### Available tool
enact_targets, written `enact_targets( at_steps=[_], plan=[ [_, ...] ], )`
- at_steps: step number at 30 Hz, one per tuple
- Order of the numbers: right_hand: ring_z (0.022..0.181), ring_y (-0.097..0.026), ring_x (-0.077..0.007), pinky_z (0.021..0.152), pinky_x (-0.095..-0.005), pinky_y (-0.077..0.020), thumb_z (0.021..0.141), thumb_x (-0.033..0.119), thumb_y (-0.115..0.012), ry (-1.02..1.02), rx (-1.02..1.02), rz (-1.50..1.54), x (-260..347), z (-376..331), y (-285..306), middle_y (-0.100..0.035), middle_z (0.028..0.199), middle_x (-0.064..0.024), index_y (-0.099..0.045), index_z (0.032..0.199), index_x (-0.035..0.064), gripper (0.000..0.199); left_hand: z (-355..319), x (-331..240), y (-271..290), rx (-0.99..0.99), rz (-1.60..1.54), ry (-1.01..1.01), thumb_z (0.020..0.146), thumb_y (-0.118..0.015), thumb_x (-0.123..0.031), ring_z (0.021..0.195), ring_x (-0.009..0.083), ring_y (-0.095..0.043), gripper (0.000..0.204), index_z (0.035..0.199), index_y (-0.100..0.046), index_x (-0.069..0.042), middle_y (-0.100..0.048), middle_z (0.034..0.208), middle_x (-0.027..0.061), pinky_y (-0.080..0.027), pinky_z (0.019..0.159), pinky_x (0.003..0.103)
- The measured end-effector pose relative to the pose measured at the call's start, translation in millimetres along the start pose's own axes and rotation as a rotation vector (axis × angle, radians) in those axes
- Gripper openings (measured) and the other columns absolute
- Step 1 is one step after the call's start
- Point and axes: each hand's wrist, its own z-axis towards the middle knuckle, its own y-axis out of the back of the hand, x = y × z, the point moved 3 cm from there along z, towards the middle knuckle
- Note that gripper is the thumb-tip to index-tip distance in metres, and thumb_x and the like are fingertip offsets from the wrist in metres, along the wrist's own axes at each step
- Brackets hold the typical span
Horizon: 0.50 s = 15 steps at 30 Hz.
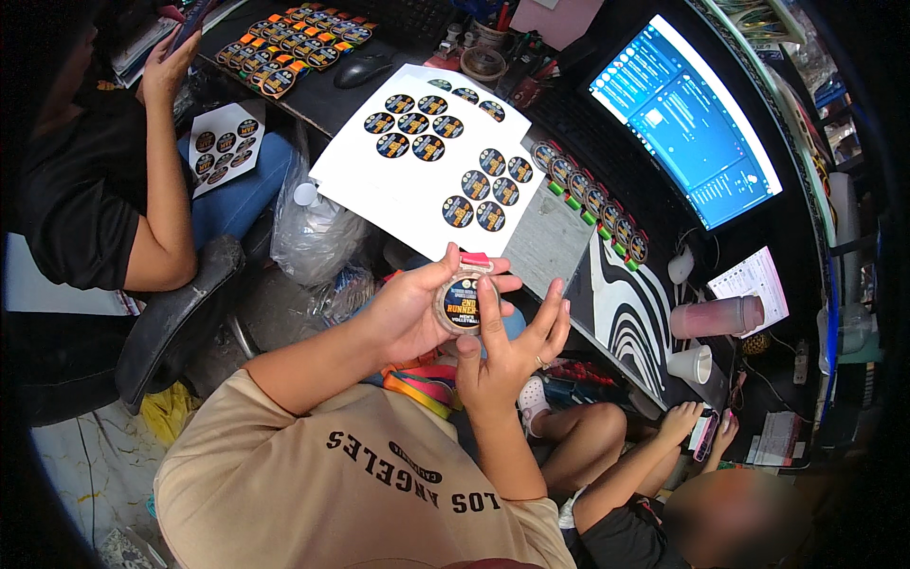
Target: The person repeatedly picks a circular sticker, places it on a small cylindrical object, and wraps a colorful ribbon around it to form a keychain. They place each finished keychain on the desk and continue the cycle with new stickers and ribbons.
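A round medal (459, 305) with a pale metal rim and a black printed face is gripped by my left hand (406, 305). A short piece of red ribbon (476, 259) shows at its top. My right hand (512, 353) has its fingers spread, with the index fingertip laid on the medal's right side. Below the medal, bright ribbons (422, 389) in pink, orange and green lie by my lap. White sheets (365, 204) printed with round black stickers rest on the desk just beyond my hands.
A row of finished medals (592, 201) lies beneath the monitor (682, 123), and more medals (289, 47) stand at the far left by a mouse (362, 69). A pink tumbler (718, 318) and white cup (690, 364) are at the right. One person sits left, another lower right, each with a phone.
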Motion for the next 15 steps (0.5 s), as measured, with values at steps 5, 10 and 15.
enact_targets(
  at_steps=[5, 10, 15],
  plan=[
    [0.136, -0.015, -0.0438, 0.108, -0.0601, -0.0086, 0.091, 0.053, -0.048, -0.022, -0.016, 0.024, 1, 0, -1, -0.023, 0.15, -0.0271, -0.06, 0.128, 0.0339, 0.043, 2, -1, 3, -0.03, -0.019, -0.002, 0.102, -0.024, -0.046, 0.117, 0.0289, -0.057, 0.06, 0.14, -0.037, -0.002, -0.052, 0.134, 0.0165, -0.049, 0.097, 0.043],
    [0.136, -0.017, -0.0437, 0.108, -0.0598, -0.0084, 0.087, 0.048, -0.057, 0.029, 0.026, 0.042, 10, -3, -10, -0.027, 0.149, -0.0269, -0.062, 0.125, 0.0343, 0.041, -2, 2, -3, -0.03, -0.001, 0.041, 0.102, -0.024, -0.048, 0.118, 0.0261, -0.055, 0.061, 0.139, -0.038, -0.002, -0.051, 0.134, 0.0155, -0.048, 0.098, 0.041],
    [0.136, -0.018, -0.0428, 0.109, -0.0595, -0.009, 0.084, 0.043, -0.06, 0.144, 0.013, 0.073, 13, -13, -6, -0.031, 0.147, -0.0247, -0.066, 0.12, 0.0362, 0.037, 1, -7, 5, -0.028, -0.036, -0.039, 0.102, -0.024, -0.047, 0.115, 0.0287, -0.057, 0.06, 0.141, -0.036, -0.003, -0.05, 0.135, 0.0167, -0.048, 0.097, 0.044]
  ],
)
